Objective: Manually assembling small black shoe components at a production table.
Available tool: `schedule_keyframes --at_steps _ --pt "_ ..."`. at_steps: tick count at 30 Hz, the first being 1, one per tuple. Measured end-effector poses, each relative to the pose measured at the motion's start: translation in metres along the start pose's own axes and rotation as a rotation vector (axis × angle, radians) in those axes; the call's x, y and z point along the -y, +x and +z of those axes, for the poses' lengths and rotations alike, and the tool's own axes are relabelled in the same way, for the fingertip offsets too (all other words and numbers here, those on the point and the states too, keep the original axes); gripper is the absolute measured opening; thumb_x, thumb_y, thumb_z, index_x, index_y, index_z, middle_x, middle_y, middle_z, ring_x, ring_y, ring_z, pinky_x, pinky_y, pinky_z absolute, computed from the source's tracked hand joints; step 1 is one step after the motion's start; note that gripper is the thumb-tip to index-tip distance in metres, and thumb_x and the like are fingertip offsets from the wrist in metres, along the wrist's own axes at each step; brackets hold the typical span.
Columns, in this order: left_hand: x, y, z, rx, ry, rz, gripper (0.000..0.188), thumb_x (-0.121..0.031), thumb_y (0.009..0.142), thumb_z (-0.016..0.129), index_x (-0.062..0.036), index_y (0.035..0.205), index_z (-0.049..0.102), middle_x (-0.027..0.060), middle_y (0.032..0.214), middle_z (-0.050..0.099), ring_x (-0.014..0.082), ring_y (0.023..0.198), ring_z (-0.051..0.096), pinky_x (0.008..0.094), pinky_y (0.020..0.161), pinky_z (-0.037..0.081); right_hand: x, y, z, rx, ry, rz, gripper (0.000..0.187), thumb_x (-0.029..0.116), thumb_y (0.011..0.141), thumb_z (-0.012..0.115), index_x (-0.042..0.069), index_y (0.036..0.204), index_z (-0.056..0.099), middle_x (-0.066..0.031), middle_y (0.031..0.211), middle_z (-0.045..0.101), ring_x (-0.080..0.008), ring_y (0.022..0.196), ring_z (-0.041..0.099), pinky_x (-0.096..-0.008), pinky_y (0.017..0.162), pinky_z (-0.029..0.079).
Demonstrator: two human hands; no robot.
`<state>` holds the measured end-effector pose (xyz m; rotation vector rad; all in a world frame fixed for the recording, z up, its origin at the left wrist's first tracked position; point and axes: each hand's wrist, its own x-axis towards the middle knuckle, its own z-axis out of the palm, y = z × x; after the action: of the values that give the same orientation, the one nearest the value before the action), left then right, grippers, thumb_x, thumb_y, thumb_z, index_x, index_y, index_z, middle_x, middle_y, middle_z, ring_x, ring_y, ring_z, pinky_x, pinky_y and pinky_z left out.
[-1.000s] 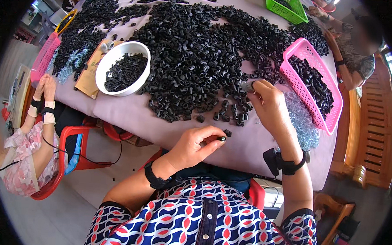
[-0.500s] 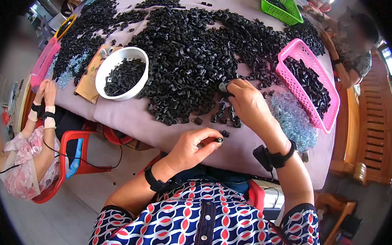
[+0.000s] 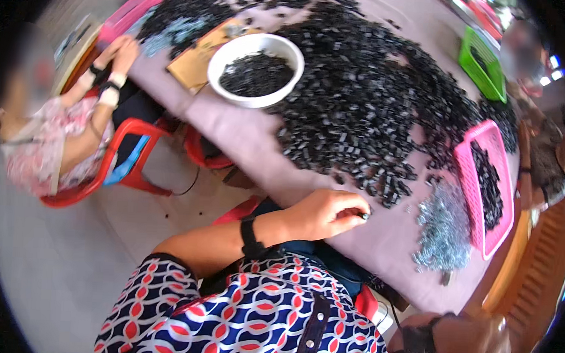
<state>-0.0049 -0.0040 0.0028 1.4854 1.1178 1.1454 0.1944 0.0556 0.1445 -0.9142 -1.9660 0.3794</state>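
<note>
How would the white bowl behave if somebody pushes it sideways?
The white bowl would probably slide rather than tip, since it looks wide and low. Its smooth, round shape suggests stiffness. The black pieces inside, lying loose, may shift.

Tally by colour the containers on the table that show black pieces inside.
White bowl: 1
Green basket: 1
Pink basket at right: 1
Total: 3
The pink basket at upper left is left out; its contents don't show.
</note>
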Motion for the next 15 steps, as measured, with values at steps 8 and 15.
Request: schedule_keyframes --at_steps 8,15 --pt "0.000 -0.009 0.001 -0.109 0.037 0.024 0.016 -0.011 0.087 0.066 -0.0023 0.100 0.062 0.0096 0.086 0.067 0.0199 0.069 0.065 0.0311 0.066 0.051 0.007 -0.003 0.019 0.232 0.206 -0.144 0.016 0.011 0.075 0.071 0.005 0.090 0.068 -0.0119 0.077 0.062 -0.0174 0.069 0.062 -0.0331 0.064 0.051" --pt "-0.004 -0.005 0.001 -0.024 0.054 -0.015 0.019 -0.009 0.088 0.066 -0.0014 0.106 0.062 0.0096 0.093 0.069 0.0164 0.075 0.067 0.0282 0.069 0.054 0.010 -0.002 0.033 0.371 0.312 -0.259 0.015 0.012 0.076 0.070 0.005 0.089 0.068 -0.0116 0.076 0.062 -0.0174 0.068 0.062 -0.0336 0.062 0.051"
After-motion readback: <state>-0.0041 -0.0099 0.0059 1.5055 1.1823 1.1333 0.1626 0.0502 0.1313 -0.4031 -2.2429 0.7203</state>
